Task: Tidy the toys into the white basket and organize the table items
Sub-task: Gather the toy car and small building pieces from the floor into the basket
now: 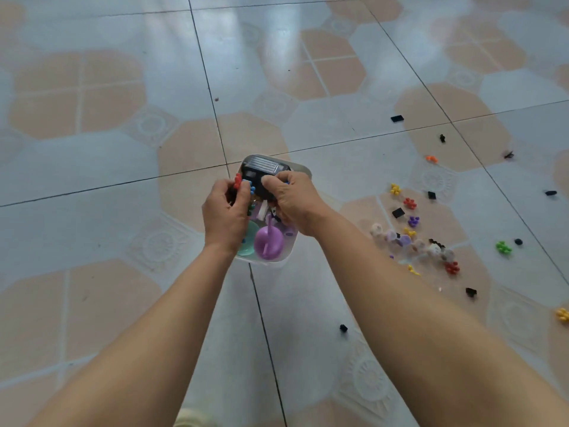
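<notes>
A white basket (303, 168) sits on the tiled floor in the middle of the view. Inside it lie a purple toy ladle (267, 241), a teal piece (248, 244) and other small toys. Both hands hover over the basket. My left hand (224, 214) is closed around small knobbly pieces, with a red one (237, 180) and a blue one (252, 187) sticking out. My right hand (293, 202) grips a black toy car (261, 173) at the basket's far side.
Scattered on the floor to the right are several loose toys: red (409, 203), yellow (395, 189), purple (413, 221), green (503, 248) and orange (431, 159) knobbly pieces, black bricks (397, 118), and a pale cluster (412, 243). One black piece (343, 328) lies nearer me.
</notes>
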`<state>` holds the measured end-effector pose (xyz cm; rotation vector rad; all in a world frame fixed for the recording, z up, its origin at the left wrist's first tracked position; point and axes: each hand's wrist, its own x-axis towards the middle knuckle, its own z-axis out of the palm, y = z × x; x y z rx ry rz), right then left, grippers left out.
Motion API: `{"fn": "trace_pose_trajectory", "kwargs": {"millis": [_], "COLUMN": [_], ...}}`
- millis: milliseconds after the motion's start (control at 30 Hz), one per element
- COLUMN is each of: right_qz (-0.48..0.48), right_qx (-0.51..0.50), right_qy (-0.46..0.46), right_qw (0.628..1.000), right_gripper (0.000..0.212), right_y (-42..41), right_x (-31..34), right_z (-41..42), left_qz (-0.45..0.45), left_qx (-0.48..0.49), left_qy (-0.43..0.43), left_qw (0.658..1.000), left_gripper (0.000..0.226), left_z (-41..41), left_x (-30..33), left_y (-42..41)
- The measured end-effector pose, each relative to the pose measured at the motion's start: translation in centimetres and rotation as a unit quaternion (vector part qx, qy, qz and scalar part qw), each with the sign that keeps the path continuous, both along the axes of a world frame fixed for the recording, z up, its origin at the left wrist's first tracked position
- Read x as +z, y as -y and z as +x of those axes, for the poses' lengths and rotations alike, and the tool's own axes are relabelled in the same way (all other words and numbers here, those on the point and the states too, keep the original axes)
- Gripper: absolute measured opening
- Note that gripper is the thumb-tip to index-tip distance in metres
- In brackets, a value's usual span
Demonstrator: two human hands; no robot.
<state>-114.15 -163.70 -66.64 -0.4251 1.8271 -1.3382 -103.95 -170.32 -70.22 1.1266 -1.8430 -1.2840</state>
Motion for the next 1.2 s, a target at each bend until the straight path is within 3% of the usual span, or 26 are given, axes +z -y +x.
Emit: {"fn": "trace_pose_trajectory", "kwargs": {"millis": [133,400,600,767,967,1200], "right_qz": [0.104,0.147,0.162,0.208,0.267,0.314], "right_qx": [0.05,0.079,0.085,0.087,0.143,0.204], "right_qy": [-0.014,-0.032,-0.031,-0.009,0.006,-0.046], "right_qw": [0.993,0.986,0.983,0.974,0.953,0.926], "right_gripper": [0.016,0.02,0.019,0.017,0.022,0.015], "right_y": [0.5,0.5,0.6,1.1,2.6,4.4], "right_x": [-0.1,0.1,0.1,0.9,1.9,1.6], "right_z": [-0.8,-1.3,-1.3,-1.4,-0.5,0.3], "left_qz": [-0.047,-0.13,-0.131,-0.064,0.079,0.109], "left_qx": [-0.047,-0.098,-0.136,-0.136,-0.016,0.038], "left_qy": [0.079,0.211,0.28,0.246,0.133,0.108], "left_qw": [0.995,0.964,0.941,0.957,0.988,0.987], "left_gripper": [0.022,0.017,0.016,0.034,0.023,0.024], "left_z": [0.3,-0.2,0.0,0.9,2.0,2.8], "left_x": [-0.5,-0.6,0.2,1.8,2.8,2.3], "left_y": [0.2,-0.3,0.2,1.6,2.8,2.6]}}
